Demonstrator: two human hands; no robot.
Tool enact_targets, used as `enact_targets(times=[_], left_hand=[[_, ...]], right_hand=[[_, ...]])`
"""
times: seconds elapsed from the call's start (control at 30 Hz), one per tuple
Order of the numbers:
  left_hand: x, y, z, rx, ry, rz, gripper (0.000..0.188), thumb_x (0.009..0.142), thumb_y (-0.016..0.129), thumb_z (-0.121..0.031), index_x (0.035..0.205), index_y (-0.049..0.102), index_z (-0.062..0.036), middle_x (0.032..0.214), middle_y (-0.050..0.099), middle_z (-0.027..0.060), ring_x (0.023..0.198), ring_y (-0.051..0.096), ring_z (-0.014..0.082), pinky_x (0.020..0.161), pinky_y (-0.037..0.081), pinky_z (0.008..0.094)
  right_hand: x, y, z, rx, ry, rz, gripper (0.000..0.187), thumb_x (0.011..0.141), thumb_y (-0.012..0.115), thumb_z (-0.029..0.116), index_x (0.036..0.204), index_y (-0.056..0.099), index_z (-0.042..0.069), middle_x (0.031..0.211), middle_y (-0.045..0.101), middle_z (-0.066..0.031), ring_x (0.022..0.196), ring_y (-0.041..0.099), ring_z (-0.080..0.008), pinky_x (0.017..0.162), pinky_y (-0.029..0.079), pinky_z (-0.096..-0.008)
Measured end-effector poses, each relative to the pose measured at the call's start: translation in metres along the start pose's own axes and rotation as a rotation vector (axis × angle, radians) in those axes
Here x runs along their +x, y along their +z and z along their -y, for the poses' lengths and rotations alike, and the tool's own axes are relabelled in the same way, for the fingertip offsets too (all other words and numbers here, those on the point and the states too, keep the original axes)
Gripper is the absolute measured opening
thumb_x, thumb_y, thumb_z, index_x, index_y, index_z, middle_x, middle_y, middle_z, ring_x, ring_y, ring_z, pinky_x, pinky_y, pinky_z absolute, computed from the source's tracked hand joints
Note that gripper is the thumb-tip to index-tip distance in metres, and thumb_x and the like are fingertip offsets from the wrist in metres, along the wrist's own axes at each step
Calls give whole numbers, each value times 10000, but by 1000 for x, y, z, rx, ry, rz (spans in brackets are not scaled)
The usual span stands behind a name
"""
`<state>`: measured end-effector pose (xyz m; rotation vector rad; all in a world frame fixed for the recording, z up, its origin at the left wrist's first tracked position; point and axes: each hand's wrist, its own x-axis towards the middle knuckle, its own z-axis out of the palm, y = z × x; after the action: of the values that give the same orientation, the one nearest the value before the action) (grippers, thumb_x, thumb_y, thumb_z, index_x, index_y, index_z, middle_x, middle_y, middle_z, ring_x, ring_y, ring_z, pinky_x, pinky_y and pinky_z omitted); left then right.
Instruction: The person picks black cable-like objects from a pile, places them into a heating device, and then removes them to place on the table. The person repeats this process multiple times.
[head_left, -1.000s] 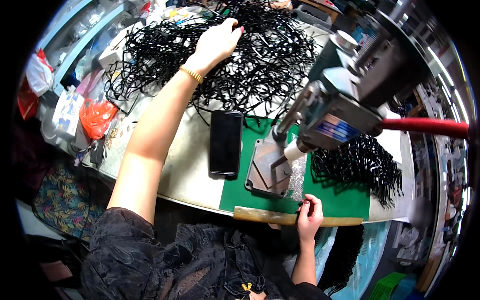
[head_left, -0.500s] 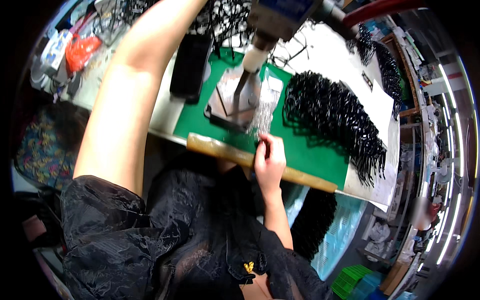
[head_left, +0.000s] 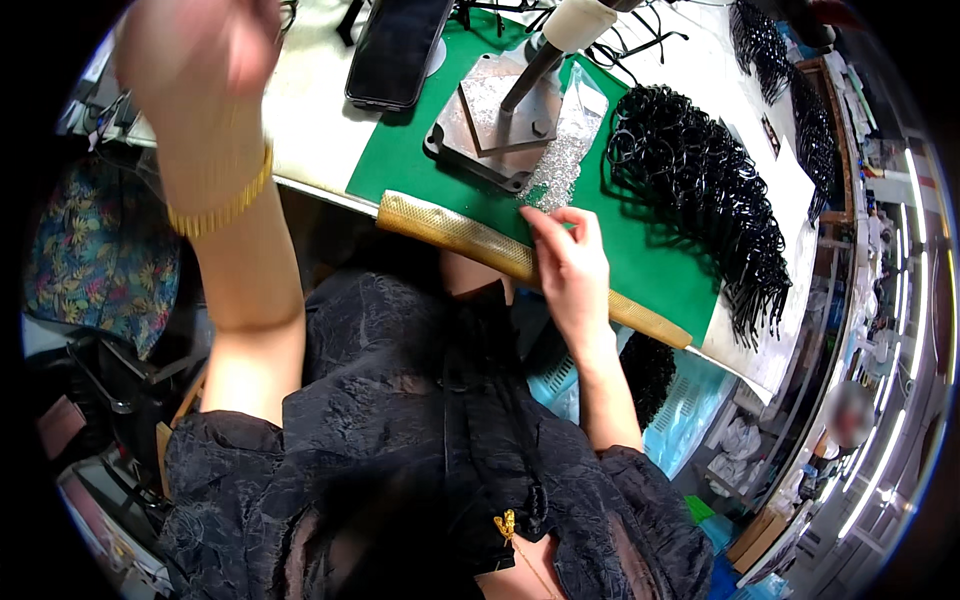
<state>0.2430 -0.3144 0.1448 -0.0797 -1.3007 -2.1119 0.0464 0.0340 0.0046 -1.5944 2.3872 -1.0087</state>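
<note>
My right hand (head_left: 575,265) is over the gold textured edge strip (head_left: 455,235) at the front of the table. Its thumb and forefinger are pinched together beside a scatter of tiny silvery beads or stones (head_left: 553,175); anything between the fingertips is too small to make out. These bits spill around a clear plastic bag (head_left: 585,97) on a green mat (head_left: 640,260). Left of them stands a metal machine base (head_left: 500,125) with a slanted rod. My left hand (head_left: 205,50), with a gold bracelet at the wrist, is raised at the upper left. Motion blur hides its fingers.
A heap of glossy black pieces (head_left: 700,180), looking like eyeglass frames, lies on the mat's right side. At the back left is a black phone (head_left: 400,50). Below the table edge, blue plastic (head_left: 690,410) shows. A patterned cloth (head_left: 100,250) hangs at left.
My left arm has drawn back from the far side of the table, and its hand has come into view. My right hand stays by the silvery bits. The whole view has shifted.
</note>
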Motion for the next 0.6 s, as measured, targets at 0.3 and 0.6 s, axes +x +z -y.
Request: enact_targets(times=[0.3, 0.6], left_hand=[[-56, 71, 62, 111, -6, -268, 524, 1059, 346, -302, 1407, 383, 88, 889, 674, 268, 453, 499, 170, 506, 476, 281], [-61, 68, 78, 254, -276, -72, 541, 1004, 598, -155, 1378, 373, 164, 924, 711, 262, 514, 567, 121, 458, 445, 208]], right_hand=[[17, 6, 1, -45, 104, 56, 172, 846, 730, 44, 1002, 658, 55, 899, 607, -106, 838, 619, -290, 751, 507, -370], [35, 6, 8, -195, 56, 137, 188, 817, 694, -3, 991, 662, 62, 877, 604, -91, 844, 618, -285, 749, 512, -367]])
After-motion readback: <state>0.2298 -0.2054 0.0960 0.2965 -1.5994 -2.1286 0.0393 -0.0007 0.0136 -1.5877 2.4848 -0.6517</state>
